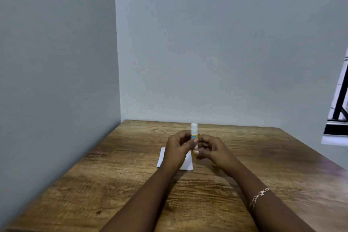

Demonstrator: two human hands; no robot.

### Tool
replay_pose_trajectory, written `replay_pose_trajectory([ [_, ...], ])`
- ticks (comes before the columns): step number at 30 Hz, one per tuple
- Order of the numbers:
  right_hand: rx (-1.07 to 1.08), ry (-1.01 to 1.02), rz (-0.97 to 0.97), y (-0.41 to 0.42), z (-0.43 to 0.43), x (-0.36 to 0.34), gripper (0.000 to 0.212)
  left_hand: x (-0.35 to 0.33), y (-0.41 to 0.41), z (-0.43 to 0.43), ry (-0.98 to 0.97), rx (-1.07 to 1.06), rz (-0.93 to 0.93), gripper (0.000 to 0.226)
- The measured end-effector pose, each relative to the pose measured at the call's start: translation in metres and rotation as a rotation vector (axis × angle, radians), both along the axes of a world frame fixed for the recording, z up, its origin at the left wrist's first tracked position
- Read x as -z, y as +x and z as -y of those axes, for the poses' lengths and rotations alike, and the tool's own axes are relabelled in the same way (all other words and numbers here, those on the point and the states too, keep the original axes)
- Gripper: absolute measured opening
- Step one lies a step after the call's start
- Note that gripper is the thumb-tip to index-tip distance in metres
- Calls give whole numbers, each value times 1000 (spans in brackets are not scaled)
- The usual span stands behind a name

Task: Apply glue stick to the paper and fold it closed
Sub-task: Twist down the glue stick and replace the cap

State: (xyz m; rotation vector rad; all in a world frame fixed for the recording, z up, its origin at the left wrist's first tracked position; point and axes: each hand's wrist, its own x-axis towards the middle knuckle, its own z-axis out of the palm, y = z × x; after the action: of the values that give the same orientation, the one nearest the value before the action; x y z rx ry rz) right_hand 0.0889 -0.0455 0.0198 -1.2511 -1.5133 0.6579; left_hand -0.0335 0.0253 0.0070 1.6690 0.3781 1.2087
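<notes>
Holding glue stick (194,133) upright, both hands; label unreadable.

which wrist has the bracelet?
The right hand side: a thin chain bracelet circles that wrist. The left hand wrist is bare. Both hands hold the glue stick.

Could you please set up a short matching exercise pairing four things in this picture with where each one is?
Things:
1. glue stick
2. paper
3. bracelet
4. table

Places:
A. lying flat under the hands
B. on the right wrist
C. held upright between both hands
D. set into the corner of the walls

Pairs: 1-C, 2-A, 3-B, 4-D
</notes>
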Motion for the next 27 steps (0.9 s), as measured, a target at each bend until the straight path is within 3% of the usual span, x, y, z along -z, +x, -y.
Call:
replay_pose_trajectory([
  [8, -6, -31, -111, 0, 1, 5, 20, 1, 0, -1, -128, 132, 42, 18],
  [17, 63, -6, -13, 0, 0, 4, 22, 1, 1, -5, -119, 163, 27, 20],
  [21, -46, -47, -93, 2, 4, 5, 24, 1, 0, -6, -93, 153, 2, 22],
  [27, 9, 1, -128, 4, 0, 9, 27, 0, 1, -3, -73, 182, -15, 19],
])
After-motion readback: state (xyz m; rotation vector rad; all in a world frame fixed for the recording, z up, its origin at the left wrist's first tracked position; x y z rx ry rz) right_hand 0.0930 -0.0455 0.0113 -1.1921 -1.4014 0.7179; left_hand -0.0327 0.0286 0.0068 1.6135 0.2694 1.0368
